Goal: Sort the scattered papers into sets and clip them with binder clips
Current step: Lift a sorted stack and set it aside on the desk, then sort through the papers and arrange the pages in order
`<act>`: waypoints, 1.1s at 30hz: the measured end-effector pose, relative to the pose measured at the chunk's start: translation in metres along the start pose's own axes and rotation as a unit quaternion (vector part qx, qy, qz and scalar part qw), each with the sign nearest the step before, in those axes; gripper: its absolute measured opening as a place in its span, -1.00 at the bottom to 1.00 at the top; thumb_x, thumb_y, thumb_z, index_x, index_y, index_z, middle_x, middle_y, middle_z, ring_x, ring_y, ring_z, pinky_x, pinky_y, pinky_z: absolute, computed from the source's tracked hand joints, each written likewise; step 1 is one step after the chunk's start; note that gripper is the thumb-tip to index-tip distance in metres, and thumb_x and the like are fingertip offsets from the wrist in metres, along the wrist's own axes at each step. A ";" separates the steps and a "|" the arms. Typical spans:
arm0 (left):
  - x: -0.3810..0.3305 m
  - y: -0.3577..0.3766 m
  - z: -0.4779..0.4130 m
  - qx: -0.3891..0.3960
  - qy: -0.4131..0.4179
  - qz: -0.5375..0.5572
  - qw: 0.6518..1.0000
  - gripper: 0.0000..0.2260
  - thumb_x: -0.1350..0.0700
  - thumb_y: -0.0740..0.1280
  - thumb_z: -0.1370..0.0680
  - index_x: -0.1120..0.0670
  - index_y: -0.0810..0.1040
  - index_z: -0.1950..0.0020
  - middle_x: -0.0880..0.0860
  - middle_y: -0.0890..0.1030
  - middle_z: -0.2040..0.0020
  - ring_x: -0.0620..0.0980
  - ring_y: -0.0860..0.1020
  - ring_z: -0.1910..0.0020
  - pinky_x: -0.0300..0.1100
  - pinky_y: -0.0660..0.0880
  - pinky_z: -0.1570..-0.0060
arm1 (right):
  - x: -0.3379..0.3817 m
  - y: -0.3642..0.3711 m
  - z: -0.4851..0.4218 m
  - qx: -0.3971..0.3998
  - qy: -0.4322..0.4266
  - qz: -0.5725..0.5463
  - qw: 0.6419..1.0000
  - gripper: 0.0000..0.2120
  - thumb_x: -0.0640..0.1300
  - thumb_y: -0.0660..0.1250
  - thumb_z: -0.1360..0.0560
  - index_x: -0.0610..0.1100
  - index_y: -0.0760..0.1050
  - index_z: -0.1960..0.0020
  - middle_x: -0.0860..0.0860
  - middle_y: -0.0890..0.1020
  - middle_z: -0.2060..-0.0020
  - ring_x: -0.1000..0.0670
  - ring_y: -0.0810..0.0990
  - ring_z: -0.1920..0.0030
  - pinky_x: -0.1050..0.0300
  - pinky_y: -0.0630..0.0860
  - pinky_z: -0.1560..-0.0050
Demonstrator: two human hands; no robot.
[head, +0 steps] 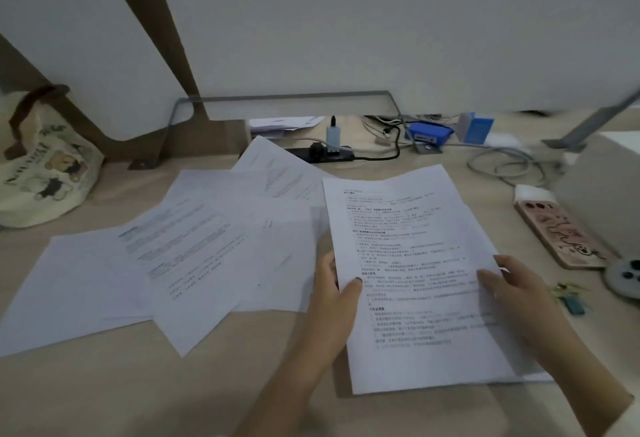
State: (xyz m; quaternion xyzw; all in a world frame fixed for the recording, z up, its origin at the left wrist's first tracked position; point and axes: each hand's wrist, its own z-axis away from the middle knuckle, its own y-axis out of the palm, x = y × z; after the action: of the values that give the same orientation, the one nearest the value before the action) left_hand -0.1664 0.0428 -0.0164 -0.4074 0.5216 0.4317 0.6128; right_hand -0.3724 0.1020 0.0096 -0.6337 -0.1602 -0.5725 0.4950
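I hold a stack of printed white sheets (pixel 408 246) with both hands, lifted slightly over the desk at centre right. My left hand (pixel 334 294) grips its left edge, thumb on top. On the stack's right edge, my right hand (pixel 516 287) pinches the pages with the thumb on the text. Several loose printed papers (pixel 194 249) lie fanned and overlapping on the desk to the left. A few small binder clips (pixel 569 296), green and blue, lie on the desk right of my right hand.
A cream tote bag (pixel 45 166) with a bear print stands at far left. A phone in a pink case (pixel 561 232) and a round grey object (pixel 625 277) lie at right. A power strip (pixel 325 152), cables and a blue box (pixel 429 133) line the back under a white panel.
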 end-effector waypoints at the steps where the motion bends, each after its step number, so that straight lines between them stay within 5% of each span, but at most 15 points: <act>1: 0.004 0.010 -0.004 0.009 0.000 -0.013 1.000 -0.71 0.16 0.19 -0.59 -0.26 0.26 -0.09 -0.30 0.48 -0.02 -0.30 0.52 0.00 -0.36 0.47 0.10 | -0.006 -0.008 -0.003 -0.009 0.002 0.009 1.000 -0.88 -0.19 0.16 -0.55 -0.08 0.44 -0.03 -0.03 0.61 0.18 -0.05 0.58 0.24 0.09 0.45 0.30; 5: 0.016 0.041 -0.014 0.032 -0.007 -0.051 0.998 -0.68 0.19 0.18 -0.58 -0.19 0.24 -0.20 -0.38 0.46 -0.01 -0.43 0.53 0.08 -0.38 0.50 0.17 | -0.027 -0.029 -0.017 -0.038 0.007 0.051 0.998 -0.89 -0.20 0.15 -0.56 -0.08 0.40 -0.05 0.02 0.55 0.21 0.08 0.49 0.26 0.18 0.32 0.36; 8: 0.030 0.052 -0.019 0.017 0.002 -0.134 0.991 -0.66 0.20 0.21 -0.54 -0.23 0.32 -0.15 -0.27 0.46 -0.09 -0.30 0.48 -0.12 -0.31 0.47 -0.11 | -0.044 -0.033 -0.031 -0.053 0.014 0.101 0.993 -0.87 -0.19 0.17 -0.54 -0.11 0.43 -0.07 -0.06 0.56 0.12 -0.03 0.51 0.19 0.14 0.36 0.31; 11: 0.035 0.055 -0.019 0.030 0.015 -0.207 0.978 -0.58 0.17 0.19 -0.54 -0.02 0.24 -0.39 -0.16 0.26 -0.32 -0.22 0.24 -0.35 -0.30 0.19 -0.37 | -0.058 -0.031 -0.041 -0.078 0.005 0.151 0.985 -0.85 -0.20 0.23 -0.49 -0.18 0.52 -0.02 -0.20 0.56 0.05 -0.19 0.52 0.08 0.03 0.42 0.15; 15: 0.036 0.054 -0.020 0.062 -0.014 -0.172 0.983 -0.45 0.16 0.18 -0.58 -0.01 0.04 -0.51 -0.14 0.14 -0.49 -0.19 0.15 -0.46 -0.14 0.14 -0.48 | -0.058 -0.026 -0.049 -0.073 0.011 0.128 0.989 -0.87 -0.23 0.21 -0.50 -0.23 0.53 0.08 -0.24 0.54 0.10 -0.18 0.49 0.16 0.14 0.31 0.32; 17: 0.035 0.055 -0.021 0.062 -0.016 -0.173 0.983 -0.45 0.16 0.18 -0.58 -0.01 0.03 -0.52 -0.13 0.13 -0.51 -0.18 0.13 -0.48 -0.08 0.14 -0.49 | -0.059 -0.024 -0.055 -0.074 0.007 0.127 0.989 -0.85 -0.23 0.22 -0.49 -0.23 0.53 0.03 -0.26 0.56 0.08 -0.19 0.51 0.15 0.11 0.39 0.26; 19: 0.036 0.054 -0.021 0.056 -0.015 -0.179 0.982 -0.45 0.18 0.18 -0.58 0.02 0.04 -0.52 -0.11 0.11 -0.52 -0.18 0.11 -0.49 -0.09 0.11 -0.50 | -0.060 -0.021 -0.056 -0.067 0.011 0.123 0.990 -0.74 -0.22 0.24 -0.49 -0.19 0.50 -0.16 -0.23 0.53 -0.09 -0.20 0.53 0.00 -0.05 0.50 -0.01; 22: 0.039 0.052 -0.021 0.055 -0.006 -0.184 0.981 -0.45 0.18 0.19 -0.58 0.03 0.04 -0.52 -0.10 0.10 -0.53 -0.19 0.09 -0.50 -0.12 0.08 -0.50 | -0.059 -0.016 -0.052 -0.062 0.016 0.134 0.989 -0.59 -0.25 0.26 -0.49 -0.17 0.38 -0.34 -0.19 0.40 -0.25 -0.22 0.43 -0.22 -0.14 0.38 -0.28; 33: 0.040 0.012 -0.015 0.009 0.041 -0.223 0.974 -0.54 0.12 0.18 -0.60 0.00 0.16 -0.49 -0.21 0.17 -0.44 -0.22 0.11 -0.48 -0.31 0.08 -0.42 | -0.051 0.009 -0.046 -0.020 -0.006 0.167 0.986 -0.51 -0.23 0.28 -0.50 -0.20 0.29 -0.41 -0.26 0.34 -0.30 -0.24 0.39 -0.25 -0.07 0.31 -0.30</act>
State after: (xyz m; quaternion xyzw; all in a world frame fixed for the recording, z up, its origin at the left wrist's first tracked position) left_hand -0.1792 0.0366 -0.0583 -0.5254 0.4459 0.2623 0.6755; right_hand -0.4066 0.0790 -0.0464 -0.6648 -0.0440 -0.4810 0.5699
